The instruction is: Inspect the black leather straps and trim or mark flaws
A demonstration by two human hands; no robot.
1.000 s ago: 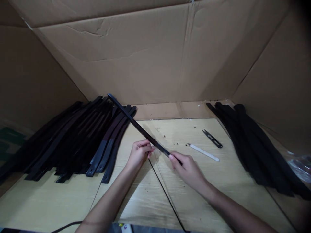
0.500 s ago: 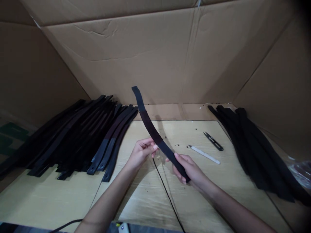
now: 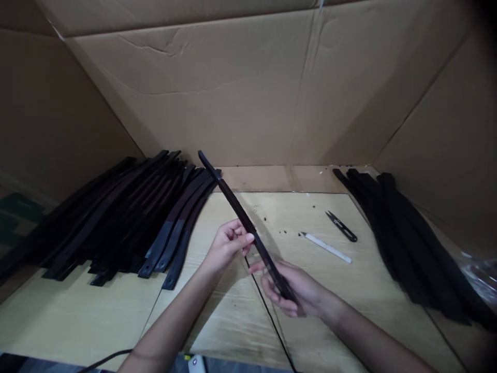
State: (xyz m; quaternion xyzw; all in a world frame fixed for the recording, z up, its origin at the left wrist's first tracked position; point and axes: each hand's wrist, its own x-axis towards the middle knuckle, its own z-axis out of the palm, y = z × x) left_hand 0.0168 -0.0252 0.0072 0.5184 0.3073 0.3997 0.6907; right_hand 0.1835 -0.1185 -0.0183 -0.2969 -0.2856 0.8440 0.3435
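Note:
Between my hands a long, dark, slightly curved strip [image 3: 236, 204] is held up at a slant, seen nearly edge-on. Its middle section looks a different dark shade from its ends. My left hand [image 3: 229, 243] pinches the strip near its middle between thumb and fingers. The strip's near end lies in the curled fingers of my right hand [image 3: 289, 290], and one finger sticks out to the left. A thin black cord [image 3: 267, 311] runs from below my left hand to the table's front edge; whether it touches the hand I cannot tell.
A heap of similar dark strips [image 3: 128, 217] lies at the left. More black strips [image 3: 411, 243] lie at the right. Small black thread snips [image 3: 342, 227] and a white pen-shaped tool [image 3: 328, 247] rest right of centre. Cardboard walls [image 3: 202, 93] enclose the wooden table [image 3: 217, 331] behind and at the sides.
The strip has been rotated so its narrow edge faces me, and its far end has moved left and down. My right hand has turned palm upward beneath it.

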